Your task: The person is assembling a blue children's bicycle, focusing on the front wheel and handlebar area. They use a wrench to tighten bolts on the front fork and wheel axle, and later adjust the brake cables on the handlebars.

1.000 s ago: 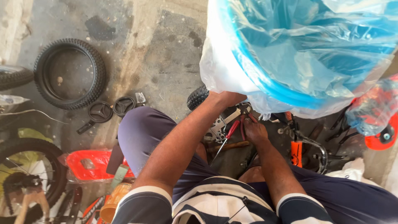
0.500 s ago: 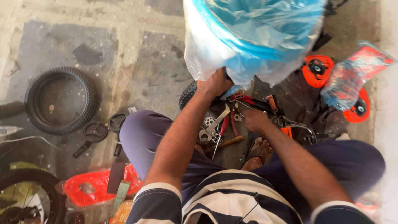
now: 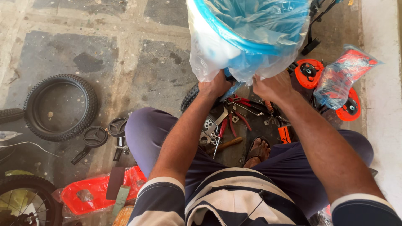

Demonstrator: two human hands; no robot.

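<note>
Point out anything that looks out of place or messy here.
Hand tools lie scattered loose on the floor between the person's legs, beside a bare foot. Both hands, left and right, grip the plastic-wrapped blue part.

Both hands gripped a blue part wrapped in clear plastic, seen from above.

The left hand (image 3: 215,87) and right hand (image 3: 273,87) clutched the bottom of the plastic-wrapped blue part (image 3: 251,33) above a pile of hand tools (image 3: 228,123). A loose black tyre (image 3: 60,106) lay on the stone floor (image 3: 159,62) well to the left, and bagged orange wheels (image 3: 345,77) lay at right.
</note>
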